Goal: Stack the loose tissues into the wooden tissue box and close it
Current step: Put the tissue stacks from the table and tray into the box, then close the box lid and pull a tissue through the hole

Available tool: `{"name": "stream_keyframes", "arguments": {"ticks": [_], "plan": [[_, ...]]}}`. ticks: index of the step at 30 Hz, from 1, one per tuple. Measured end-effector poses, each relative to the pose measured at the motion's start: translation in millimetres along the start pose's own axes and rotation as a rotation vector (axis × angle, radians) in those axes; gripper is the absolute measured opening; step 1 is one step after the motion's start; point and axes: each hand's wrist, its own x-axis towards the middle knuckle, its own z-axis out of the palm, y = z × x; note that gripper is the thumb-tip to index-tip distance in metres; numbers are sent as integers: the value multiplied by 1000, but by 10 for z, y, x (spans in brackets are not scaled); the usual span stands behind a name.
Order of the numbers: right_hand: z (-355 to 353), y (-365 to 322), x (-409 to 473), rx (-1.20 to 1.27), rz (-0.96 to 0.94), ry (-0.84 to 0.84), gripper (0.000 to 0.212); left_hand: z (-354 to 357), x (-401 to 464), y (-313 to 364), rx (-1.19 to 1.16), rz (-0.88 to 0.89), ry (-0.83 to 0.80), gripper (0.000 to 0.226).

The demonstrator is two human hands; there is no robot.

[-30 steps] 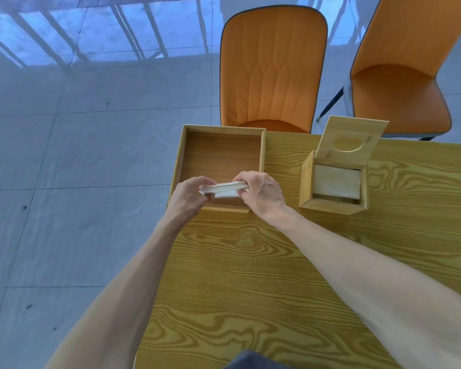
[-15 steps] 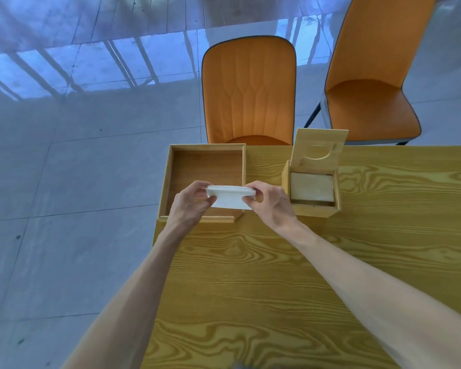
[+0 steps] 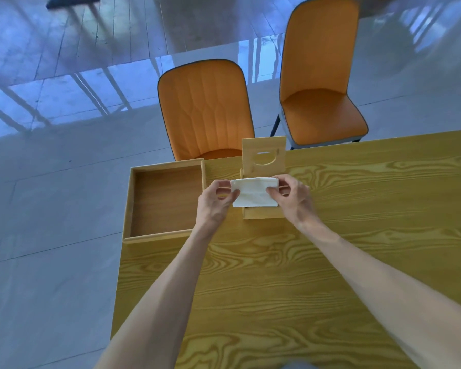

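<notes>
White, folded flat, one tissue stack (image 3: 253, 194) is pinched at its ends between the left hand (image 3: 215, 202) and right hand (image 3: 293, 198), directly over the single wooden tissue box (image 3: 262, 213), whose lid (image 3: 263, 155) stands upright beyond the fingers. One empty wooden tray (image 3: 163, 202) sits left of the left hand; two orange chairs (image 3: 206, 110) stand beyond.

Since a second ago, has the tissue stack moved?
Yes. The tissue stack, held in both hands, went right, from above the tray to over the open tissue box.
</notes>
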Motion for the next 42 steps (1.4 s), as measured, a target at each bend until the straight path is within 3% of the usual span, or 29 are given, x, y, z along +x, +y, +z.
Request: {"name": "stream_keyframes", "arguments": {"ticks": [6,17,20,23,28,32,42], "plan": [[-95,161,174,-75,72,44,27,341,108,92,55,-53,62,26],[-17,313,435,-219,114,89,27,554,310,145,467,-71,152,25],[-7,333,490,-225,130,79,26,581,344,111,442,-73,161,25],[-14,363,561,-177,140,67,37,592,385,86,405,-97,145,41],[-80,421,726,-318,54,-91,68,505,541,107,235,-240,-89,63],[-134,482,774,-328,9,-179,70,442,599,173,107,-291,-216,63],[-236,533,746,-216,-25,-242,76,417,582,148,82,-223,-223,65]]}}
